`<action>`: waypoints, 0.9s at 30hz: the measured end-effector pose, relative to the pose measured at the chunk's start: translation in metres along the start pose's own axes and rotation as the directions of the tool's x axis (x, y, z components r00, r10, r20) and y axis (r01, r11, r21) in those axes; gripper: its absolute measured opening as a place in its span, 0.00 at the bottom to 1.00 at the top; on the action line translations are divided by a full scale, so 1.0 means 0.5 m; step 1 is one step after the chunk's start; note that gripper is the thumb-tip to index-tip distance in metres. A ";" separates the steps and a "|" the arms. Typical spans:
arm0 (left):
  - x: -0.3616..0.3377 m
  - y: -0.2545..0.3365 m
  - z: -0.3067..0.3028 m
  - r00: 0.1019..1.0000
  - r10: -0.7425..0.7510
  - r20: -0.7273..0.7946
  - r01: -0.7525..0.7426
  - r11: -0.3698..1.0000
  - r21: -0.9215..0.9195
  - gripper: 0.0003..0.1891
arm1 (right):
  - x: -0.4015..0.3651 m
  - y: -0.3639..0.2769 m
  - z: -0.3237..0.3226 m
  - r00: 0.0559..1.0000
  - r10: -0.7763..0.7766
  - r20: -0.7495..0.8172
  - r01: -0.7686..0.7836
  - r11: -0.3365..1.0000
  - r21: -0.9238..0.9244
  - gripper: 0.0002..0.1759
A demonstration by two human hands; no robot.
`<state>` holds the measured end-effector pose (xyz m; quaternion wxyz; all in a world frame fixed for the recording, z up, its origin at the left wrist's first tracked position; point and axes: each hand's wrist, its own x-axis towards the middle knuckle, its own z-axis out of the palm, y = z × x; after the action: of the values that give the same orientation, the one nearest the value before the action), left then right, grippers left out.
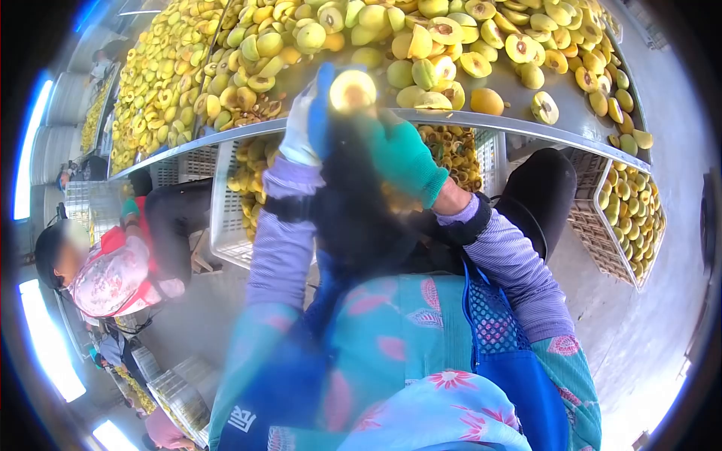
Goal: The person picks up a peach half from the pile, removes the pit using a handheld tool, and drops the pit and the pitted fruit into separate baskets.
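Note:
My left hand (pixel 307 120), in a white and blue glove, is closed around a peach half (pixel 353 92). The cut face of this yellow fruit is turned up, with a brownish hollow at its middle. Close against it on the right is my right hand (pixel 406 158) in a green glove, its fingers curled; blur hides whatever they hold. Both hands are over the near rim of a metal table (pixel 511 120). Whole and halved yellow peaches (pixel 444 34) lie heaped on the tabletop beyond them, some halves showing brown stones.
Below the rim, a white crate (pixel 226 218) holds fruit, and small brownish-yellow pieces (pixel 451 154) show under my right hand. Another crate (pixel 583 207) of halves stands on the floor at right. A seated co-worker (pixel 113 270) is at left, near my knees.

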<state>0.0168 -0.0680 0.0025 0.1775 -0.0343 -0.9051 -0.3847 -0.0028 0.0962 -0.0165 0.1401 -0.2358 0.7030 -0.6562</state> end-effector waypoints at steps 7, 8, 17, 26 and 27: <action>-0.037 0.048 0.080 0.968 0.031 -0.247 -0.018 0.998 0.057 0.26 | -0.048 -0.062 -0.006 0.991 0.132 -0.035 -0.135 0.988 -0.072 0.23; -0.036 0.059 0.078 0.968 0.063 -0.244 -0.031 0.991 0.132 0.25 | -0.049 -0.067 -0.010 0.989 0.147 -0.005 -0.147 0.987 -0.066 0.23; -0.042 0.036 0.103 0.952 -0.112 -0.286 0.016 0.948 -0.318 0.19 | -0.056 -0.032 0.001 0.987 0.129 0.101 -0.140 0.984 0.112 0.23; -0.035 0.099 0.093 0.858 -0.508 -0.083 0.287 0.605 -0.743 0.15 | -0.087 -0.021 -0.004 0.984 0.102 0.146 -0.134 0.965 0.226 0.22; -0.035 0.097 0.095 0.907 -0.398 -0.136 0.221 0.727 -0.650 0.16 | -0.085 -0.019 -0.010 0.941 0.205 0.268 -0.289 0.900 0.327 0.21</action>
<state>0.0290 0.0011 -0.0008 0.2086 0.1141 -0.6875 -0.6861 0.0322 0.1221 -0.0116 0.3431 -0.1879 0.5736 -0.7196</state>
